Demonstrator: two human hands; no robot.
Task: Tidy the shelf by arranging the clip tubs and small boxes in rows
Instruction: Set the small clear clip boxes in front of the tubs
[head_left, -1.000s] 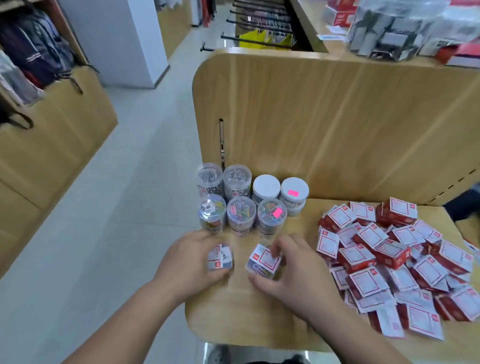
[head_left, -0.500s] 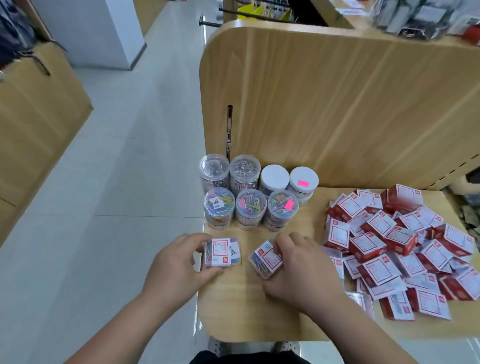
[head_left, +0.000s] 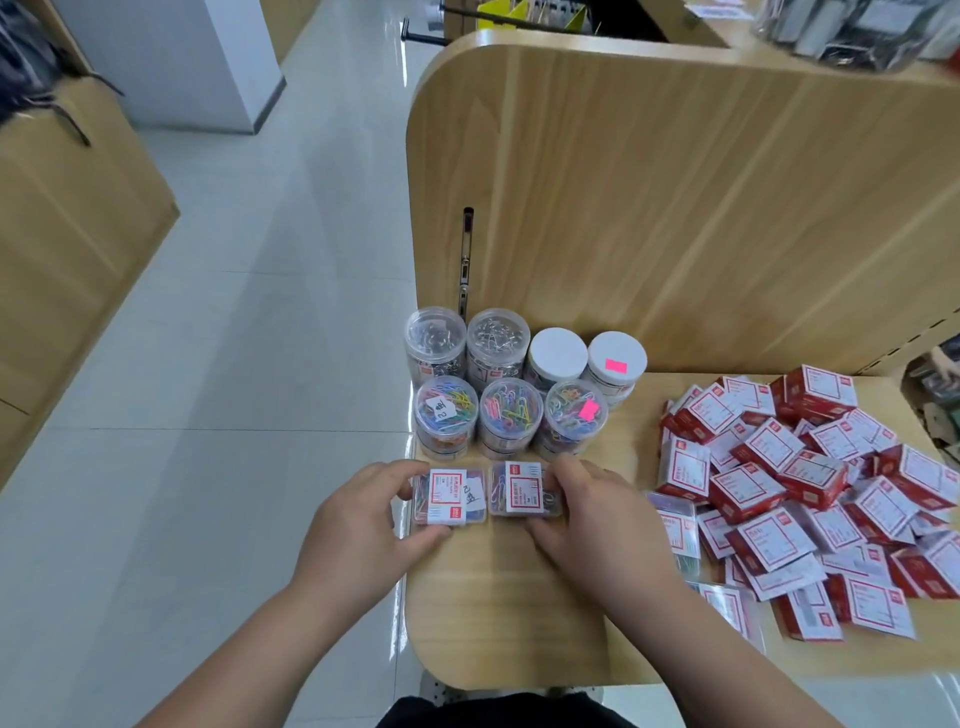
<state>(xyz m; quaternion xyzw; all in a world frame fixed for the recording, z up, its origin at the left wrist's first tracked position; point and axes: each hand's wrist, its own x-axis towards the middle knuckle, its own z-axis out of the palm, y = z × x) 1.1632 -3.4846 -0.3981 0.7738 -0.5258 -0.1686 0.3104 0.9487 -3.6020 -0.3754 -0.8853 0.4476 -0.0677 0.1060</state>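
**While both hands pinch clear boxes, 7 tubs stand in 2 rows**

Where the shelf (head_left: 493, 613) meets its left front edge, 2 clear boxes lie flat, side by side, labels up, coloured clips inside.

Left hand (head_left: 363, 525): pinches the left box (head_left: 449, 496), thumb at the near edge, fingers curled over the far left corner.

Right hand (head_left: 587, 525): pinches the right box (head_left: 524, 491), thumb at the near edge, fingers curled over the far right side.

Inner long sides of the 2 boxes are touching or just apart; cannot tell which. Both sit just in front of the tubs (head_left: 510, 415).

Tubs: 7, upright, at the shelf's left rear, against the panel (head_left: 675, 208).
- Back row, 4: 2 with clear lids and silver contents, 2 with white lids. The rightmost lid carries a pink sticker (head_left: 616, 366).
- Front row, 3: clear lids, coloured clips. The left lid bears a white handwritten tag (head_left: 440, 407); the right lid bears a second pink sticker.
- The rows stand close together, the front row offset slightly.

Red boxes (head_left: 810, 493): a loose heap on the shelf's right half, tilted and overlapping, count unclear. Other clear boxes (head_left: 675, 525) lie at the heap's near left edge, close beside the right forearm. The heap is apart from the tubs.
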